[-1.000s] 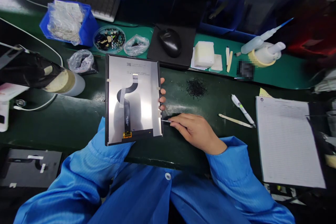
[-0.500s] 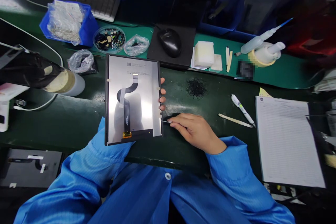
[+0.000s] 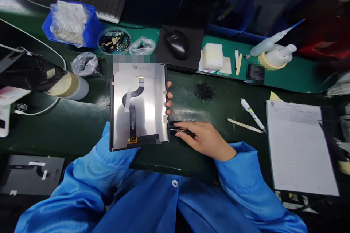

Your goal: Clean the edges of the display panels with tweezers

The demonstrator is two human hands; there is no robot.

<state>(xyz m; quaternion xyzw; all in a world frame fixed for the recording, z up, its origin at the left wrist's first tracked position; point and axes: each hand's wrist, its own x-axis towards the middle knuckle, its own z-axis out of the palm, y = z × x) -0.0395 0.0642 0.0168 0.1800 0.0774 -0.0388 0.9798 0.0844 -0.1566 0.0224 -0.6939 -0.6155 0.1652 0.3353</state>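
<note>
A tablet display panel [image 3: 150,105] is tilted up in front of me, its silvery back facing me. A black flex cable [image 3: 132,120] snakes down that back, taped partway along. My left hand [image 3: 169,98] grips the panel from behind; only its fingertips show along the right edge, and the rest is hidden. In my right hand [image 3: 203,138] is a pair of slim metal tweezers [image 3: 179,130], pinched between thumb and fingers. Their tip meets the panel's lower right edge, near small pale tabs; whether it grips anything there is too small to tell.
Dark scraps [image 3: 204,91] lie heaped right of the panel. Farther right are a white pen [image 3: 253,114], a thin stick [image 3: 244,125] and a paper form [image 3: 302,149]. Behind sit a mouse [image 3: 177,44], a dish of small parts [image 3: 114,42] and a blue bin [image 3: 91,25]. Another panel [image 3: 32,174] lies lower left.
My right hand has shifted slightly, and more of the tweezers now shows between its thumb and fingers. The panel and my left hand have hardly moved.
</note>
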